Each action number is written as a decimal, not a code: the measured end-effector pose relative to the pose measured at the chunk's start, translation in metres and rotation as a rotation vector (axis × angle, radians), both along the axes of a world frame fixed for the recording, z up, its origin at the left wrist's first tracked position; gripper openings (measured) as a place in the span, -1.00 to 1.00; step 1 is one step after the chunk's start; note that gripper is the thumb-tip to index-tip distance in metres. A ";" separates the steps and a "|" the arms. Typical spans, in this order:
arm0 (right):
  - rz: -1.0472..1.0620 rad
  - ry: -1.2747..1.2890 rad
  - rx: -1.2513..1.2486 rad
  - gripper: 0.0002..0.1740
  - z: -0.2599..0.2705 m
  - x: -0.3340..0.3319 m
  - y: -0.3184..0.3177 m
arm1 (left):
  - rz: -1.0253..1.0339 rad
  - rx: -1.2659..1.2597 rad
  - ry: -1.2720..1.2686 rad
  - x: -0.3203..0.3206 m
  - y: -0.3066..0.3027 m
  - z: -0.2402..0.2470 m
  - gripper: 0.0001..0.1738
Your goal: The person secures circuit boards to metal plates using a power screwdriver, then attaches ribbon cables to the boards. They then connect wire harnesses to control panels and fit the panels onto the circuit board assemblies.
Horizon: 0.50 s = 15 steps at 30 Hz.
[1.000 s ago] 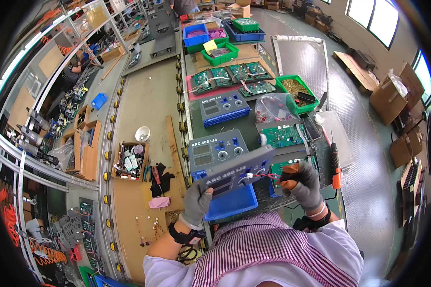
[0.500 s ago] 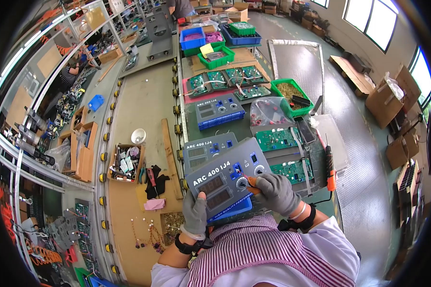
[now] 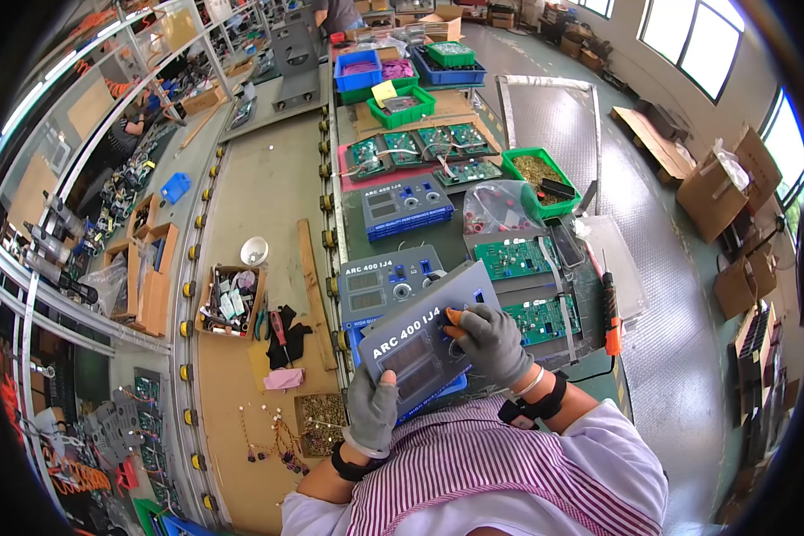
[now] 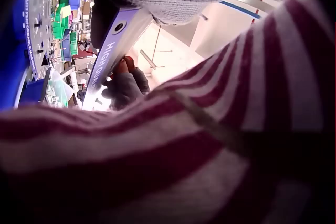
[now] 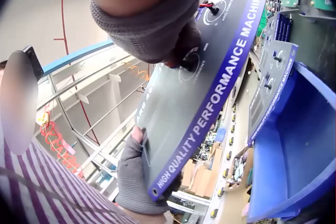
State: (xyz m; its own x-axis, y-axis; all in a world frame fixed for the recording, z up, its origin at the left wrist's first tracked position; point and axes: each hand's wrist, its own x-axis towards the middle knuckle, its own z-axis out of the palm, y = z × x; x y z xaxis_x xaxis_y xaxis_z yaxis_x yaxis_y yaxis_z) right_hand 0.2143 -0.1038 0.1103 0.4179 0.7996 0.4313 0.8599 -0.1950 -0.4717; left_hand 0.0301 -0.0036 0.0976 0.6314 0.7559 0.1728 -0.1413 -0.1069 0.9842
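A grey control panel [image 3: 411, 353] marked ARC 400 IJ4 is held tilted in front of the striped apron. My gloved left hand [image 3: 372, 409] grips its lower left corner, thumb on the face. The gloved right hand [image 3: 494, 342] is at the panel's front, orange-covered fingertips right beside the blue switch and knob. Whether those fingers pinch anything I cannot tell. In the right wrist view, red and black wires [image 5: 206, 5] stick out at the upper dial, and the other hand's fingers bend near the lower knob. A second ARC 400 IJ4 panel [image 3: 384, 281] lies behind.
Under the held panel sits a blue bin [image 5: 294, 145]. Green circuit boards [image 3: 540, 320] lie on the right, near an orange-handled screwdriver [image 3: 610, 322]. Another panel [image 3: 406, 205], green trays [image 3: 545, 174] and a bag of red parts [image 3: 500, 207] stand farther back. Roller conveyor runs along the left.
The panel has turned from edge-on to face up, then tilted steeper. My right hand came from the right, where it held red wires, onto the panel's face and moved up to the switch.
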 end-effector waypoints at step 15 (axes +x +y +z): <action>-0.181 0.420 -0.318 0.24 0.008 0.037 -0.008 | -0.130 0.506 0.227 -0.024 -0.005 0.003 -0.61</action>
State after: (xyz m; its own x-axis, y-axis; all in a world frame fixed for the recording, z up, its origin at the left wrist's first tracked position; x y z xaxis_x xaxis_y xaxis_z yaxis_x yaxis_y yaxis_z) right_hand 0.2509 -0.1114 0.1185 0.6448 0.7625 -0.0530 0.5501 -0.5111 -0.6605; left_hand 0.0058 -0.0089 0.1002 0.7775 0.5276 0.3421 0.0245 -0.5691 0.8219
